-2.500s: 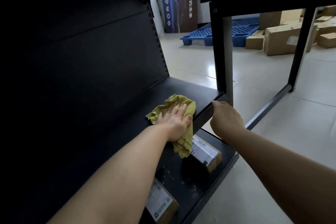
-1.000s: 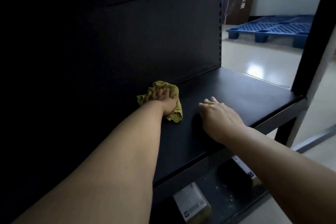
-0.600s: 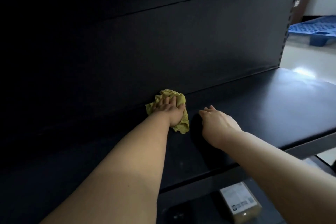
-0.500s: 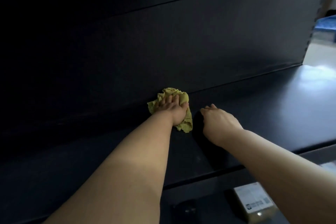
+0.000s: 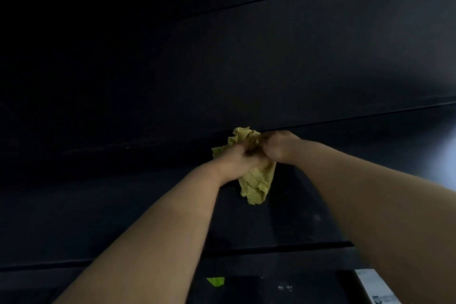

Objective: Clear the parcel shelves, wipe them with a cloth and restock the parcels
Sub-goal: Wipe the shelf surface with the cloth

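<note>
Both hands meet on a crumpled yellow-green cloth (image 5: 256,180) at the back of a black shelf (image 5: 123,217), right where the shelf meets the dark back panel (image 5: 222,57). The left hand (image 5: 237,160) has its fingers curled into the middle of the cloth and grips it, with the bare forearm reaching in from the lower left. The right hand (image 5: 278,148) sits just beside it, touching it, with its fingers bent round the upper bunch of the cloth, which rises in a ruffled peak next to the panel. The lower part of the cloth hangs out below the two hands and lies on the shelf surface. The fingertips are blurred and partly buried in the fabric. Under the front edge of the shelf a lower shelf (image 5: 283,286) shows, with a small green scrap (image 5: 216,281) on it and, at the right edge of view, the white-labelled corner of a parcel (image 5: 377,286).
</note>
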